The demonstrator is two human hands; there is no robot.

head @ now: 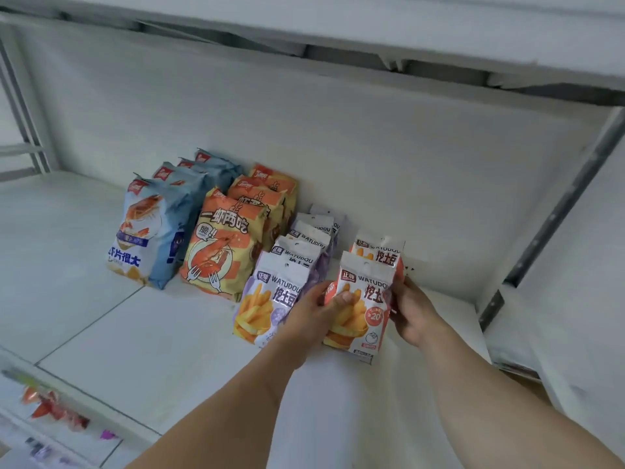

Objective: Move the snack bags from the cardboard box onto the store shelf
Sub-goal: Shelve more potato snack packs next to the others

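Both hands, left hand (313,311) and right hand (411,309), grip the orange fries bag (360,299) upright, just right of the purple fries bags (270,296), starting a neat row.

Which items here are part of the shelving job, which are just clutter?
Job: front orange fries bag, held by left hand and right hand; purple fries bags; prawn snack bags; shelf.
Clutter: blurred colourful items on lower level.

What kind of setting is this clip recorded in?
Most likely a shop aisle being stocked. A white metal shelf carries snack bags faced forward in rows by flavour: blue shrimp-chip bags, purple fry bags. Both hands set an orange fry bag in place.
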